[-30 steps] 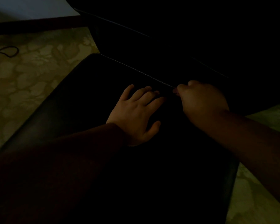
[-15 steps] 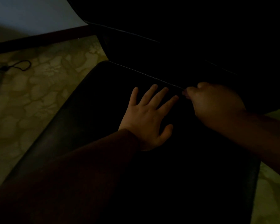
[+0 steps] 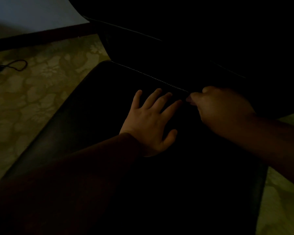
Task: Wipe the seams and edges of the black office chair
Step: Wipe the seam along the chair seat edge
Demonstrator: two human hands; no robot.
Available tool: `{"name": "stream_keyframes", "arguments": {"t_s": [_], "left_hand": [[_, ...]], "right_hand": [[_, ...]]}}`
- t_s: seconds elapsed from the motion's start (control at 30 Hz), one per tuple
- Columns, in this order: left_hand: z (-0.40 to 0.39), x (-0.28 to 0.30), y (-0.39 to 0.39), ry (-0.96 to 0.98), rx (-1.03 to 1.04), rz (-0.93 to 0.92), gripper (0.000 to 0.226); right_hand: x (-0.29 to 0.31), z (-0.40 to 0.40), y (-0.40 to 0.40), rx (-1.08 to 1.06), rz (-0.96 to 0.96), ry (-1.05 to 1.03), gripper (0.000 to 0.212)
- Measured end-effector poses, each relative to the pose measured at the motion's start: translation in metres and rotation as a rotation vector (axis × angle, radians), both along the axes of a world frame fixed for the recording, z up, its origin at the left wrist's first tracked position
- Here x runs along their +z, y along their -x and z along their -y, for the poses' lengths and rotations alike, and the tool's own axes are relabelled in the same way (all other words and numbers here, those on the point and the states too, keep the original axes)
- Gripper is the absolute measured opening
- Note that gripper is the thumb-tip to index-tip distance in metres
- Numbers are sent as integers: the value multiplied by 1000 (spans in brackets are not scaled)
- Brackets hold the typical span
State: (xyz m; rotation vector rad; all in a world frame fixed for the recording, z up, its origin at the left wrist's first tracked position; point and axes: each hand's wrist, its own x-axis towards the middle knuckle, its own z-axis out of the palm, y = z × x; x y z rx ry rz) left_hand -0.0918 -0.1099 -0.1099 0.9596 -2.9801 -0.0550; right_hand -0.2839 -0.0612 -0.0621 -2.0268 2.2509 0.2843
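Note:
The black office chair's seat (image 3: 95,106) fills the middle of the very dark view, with the backrest (image 3: 176,53) behind it. A light stitched seam (image 3: 148,75) runs along the seat's rear edge. My left hand (image 3: 149,122) lies flat on the seat just in front of that seam, fingers straight and spread. My right hand (image 3: 219,107) is curled into a fist, its thumb and fingertips pinched together at the seam, right beside my left fingertips. It is too dark to see whether anything sits inside the fist; no cloth shows.
A patterned pale floor (image 3: 32,92) lies left of the chair and shows again at the right (image 3: 285,200). A black cable (image 3: 15,65) loops on the floor at far left. A dark skirting board (image 3: 41,37) runs below the wall.
My left hand's fingers have gone from bent to straight and spread on the seat. My right hand stays curled at the seam. The camera has shifted a little.

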Motion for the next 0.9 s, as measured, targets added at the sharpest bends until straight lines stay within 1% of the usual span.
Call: {"name": "stream_keyframes", "arguments": {"t_s": [0.23,0.3,0.43,0.57,0.7,0.8,0.9], "left_hand": [[0,-1,-1,8,18,-4,79],[0,-2,-3,7,26,-1,79],[-2,-1,-3,3,46,14,79],[-2,-3,-3,5,50,-24,77],[-1,-3,-3,-8,86,-25,77],[1,-1,-8,-38,127,-38,78],[4,2,-9,-107,119,-34,80]], "right_hand": [[-10,3,-4,-71,110,48,38],[-13,5,-4,-81,120,60,39],[-14,8,-4,-101,107,81,32],[-20,9,-3,-70,115,117,30],[-22,12,0,-40,212,117,38],[-24,19,-5,-17,190,174,43],[-27,22,-9,-33,169,192,61]]}}
